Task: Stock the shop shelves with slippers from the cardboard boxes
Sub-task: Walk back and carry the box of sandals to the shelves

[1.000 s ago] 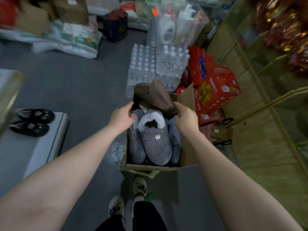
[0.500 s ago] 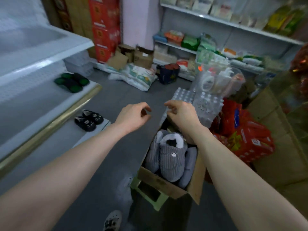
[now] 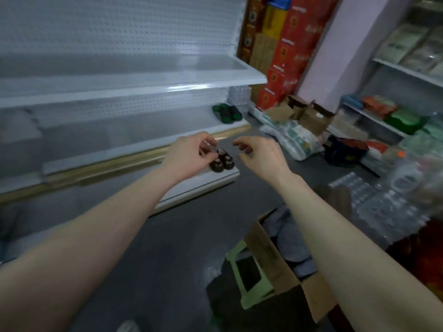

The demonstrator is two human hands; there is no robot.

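**Head view.** The left hand (image 3: 189,157) is hanging in the air before the white metal shop shelving, its fingers curling in toward the thumb. Whether the fingertips are pinching anything cannot be told. The right hand (image 3: 260,155) is hovering just beside it, apart from it, its fingers loosely bending and holding nothing.

A pair of small black slippers (image 3: 223,161) is sitting on the lowest white shelf (image 3: 199,185), near its far end, and is partly hidden behind the left hand. A pair of green-and-black slippers (image 3: 226,113) is resting at the far end of the middle shelf with the gold front strip (image 3: 107,153). The upper white shelf (image 3: 143,79) is projecting above both.

At lower right, an open brown cardboard box (image 3: 271,255) is standing on a pale green plastic stool (image 3: 256,297) on the grey floor, under the right forearm. Grey fabric slippers (image 3: 292,245) are lying inside it.

Stacked red cartons (image 3: 285,58) are standing beyond the shelving's end. Shrink-wrapped packs of clear bottles (image 3: 374,200) are lying on the floor to the right of the box. The picture is blurring toward its edges.
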